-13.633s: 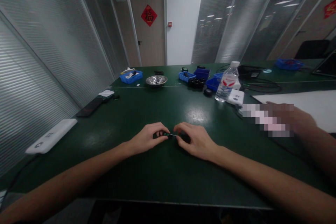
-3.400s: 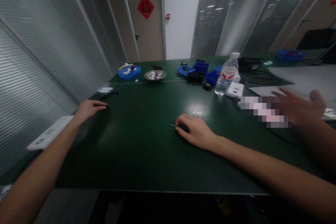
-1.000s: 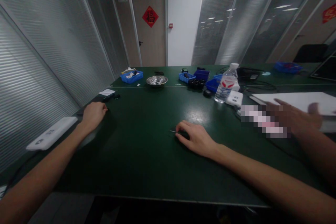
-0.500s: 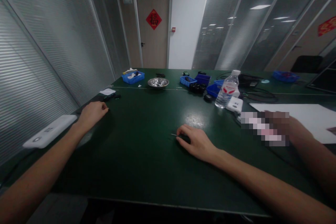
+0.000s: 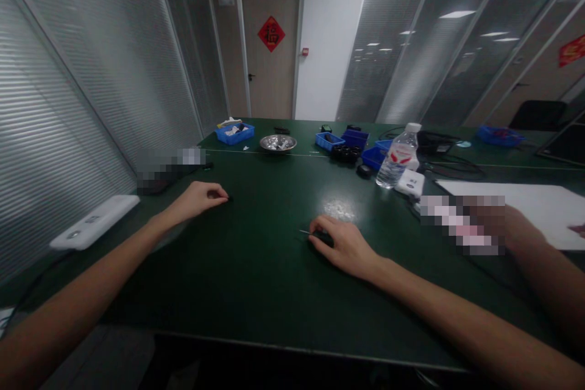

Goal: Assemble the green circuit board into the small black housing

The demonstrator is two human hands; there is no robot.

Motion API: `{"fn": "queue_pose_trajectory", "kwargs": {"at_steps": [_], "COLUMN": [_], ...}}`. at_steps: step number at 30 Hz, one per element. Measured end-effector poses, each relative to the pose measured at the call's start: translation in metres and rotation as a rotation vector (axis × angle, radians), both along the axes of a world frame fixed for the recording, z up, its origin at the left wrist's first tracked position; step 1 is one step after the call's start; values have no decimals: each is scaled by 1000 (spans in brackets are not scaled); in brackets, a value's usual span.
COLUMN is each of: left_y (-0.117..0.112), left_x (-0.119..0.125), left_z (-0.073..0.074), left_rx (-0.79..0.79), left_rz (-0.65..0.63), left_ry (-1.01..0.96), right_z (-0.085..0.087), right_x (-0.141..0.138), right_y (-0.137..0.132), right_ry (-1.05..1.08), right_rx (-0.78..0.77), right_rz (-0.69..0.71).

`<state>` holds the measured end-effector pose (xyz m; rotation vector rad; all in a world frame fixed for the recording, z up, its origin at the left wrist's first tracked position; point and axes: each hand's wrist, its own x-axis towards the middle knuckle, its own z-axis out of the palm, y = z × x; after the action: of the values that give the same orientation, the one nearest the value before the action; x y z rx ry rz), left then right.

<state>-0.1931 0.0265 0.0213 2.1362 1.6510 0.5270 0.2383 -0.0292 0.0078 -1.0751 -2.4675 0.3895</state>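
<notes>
My right hand [image 5: 343,245] rests on the dark green table [image 5: 256,268], its fingers curled over a small dark tool [image 5: 320,236] whose thin metal tip [image 5: 303,231] points left. My left hand [image 5: 201,198] lies further left on the table, fingers pinched on a tiny dark piece [image 5: 228,198] that I cannot make out. The two hands are well apart.
A white flat device [image 5: 94,221] lies at the left edge. Blue bins [image 5: 234,133], a metal bowl [image 5: 278,143] and a water bottle [image 5: 395,155] stand at the back. Another person's arm [image 5: 539,256] rests at the right beside white paper [image 5: 525,207].
My left hand has slid right, away from the table's left edge toward the middle, with its fingers pinched. My right hand has stayed put on the tool.
</notes>
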Motion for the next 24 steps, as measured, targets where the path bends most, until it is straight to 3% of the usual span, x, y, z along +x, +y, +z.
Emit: {"fn": "queue_pose_trajectory", "kwargs": {"at_steps": [6, 10, 15, 24], "left_y": [-37, -51, -56, -66], "left_x": [101, 142, 154, 162], "left_z": [-5, -9, -15, -12], "left_rx": [-110, -122, -114, -2], "left_rz": [-408, -447, -393, -418], "left_ry": [-296, -362, -429, -310], "right_z": [3, 3, 1, 5], "right_x": [-1, -1, -2, -4], "right_y": [-3, -4, -4, -6], "right_ry": [-19, -43, -56, -65], "right_rx": [7, 24, 36, 48], "right_rz": [36, 60, 63, 107]}}
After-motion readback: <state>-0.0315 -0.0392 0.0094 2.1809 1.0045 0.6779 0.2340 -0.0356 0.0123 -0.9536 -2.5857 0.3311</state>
